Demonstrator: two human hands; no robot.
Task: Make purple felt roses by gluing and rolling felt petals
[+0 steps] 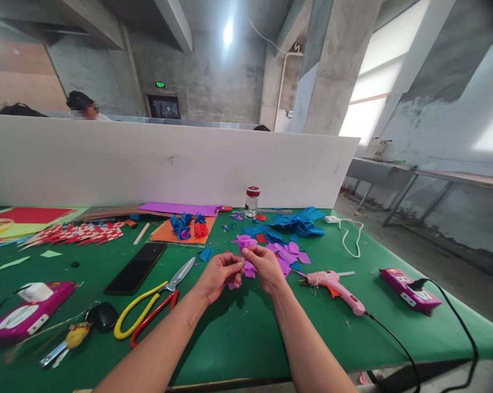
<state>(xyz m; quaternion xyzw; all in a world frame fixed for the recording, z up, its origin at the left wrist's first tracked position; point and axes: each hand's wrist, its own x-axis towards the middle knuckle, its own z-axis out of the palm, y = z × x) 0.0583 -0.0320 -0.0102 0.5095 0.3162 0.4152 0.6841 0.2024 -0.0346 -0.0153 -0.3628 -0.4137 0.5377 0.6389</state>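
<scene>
My left hand [223, 274] and my right hand [266, 266] meet over the middle of the green table, both with fingers pinched. A purple crepe paper petal [245, 240] rises at their fingertips, and the exact grip is partly hidden by the fingers. Just behind and to the right lie several loose purple paper petals [290, 252] with a few red and blue scraps. Crumpled blue crepe paper [301, 222] spreads farther back. To the right of my right hand rests a pink hot glue gun [336, 289], its nozzle pointing left. Scissors [160, 300] with yellow and red handles lie left of my left hand.
A black phone [136, 268] and an orange sheet [164, 231] with blue and red paper flowers [181, 224] lie left. A glass jar [251, 203] stands before a white partition [164, 158]. Purple power strips [410, 291] sit at both sides; the glue gun's cord trails off the front edge.
</scene>
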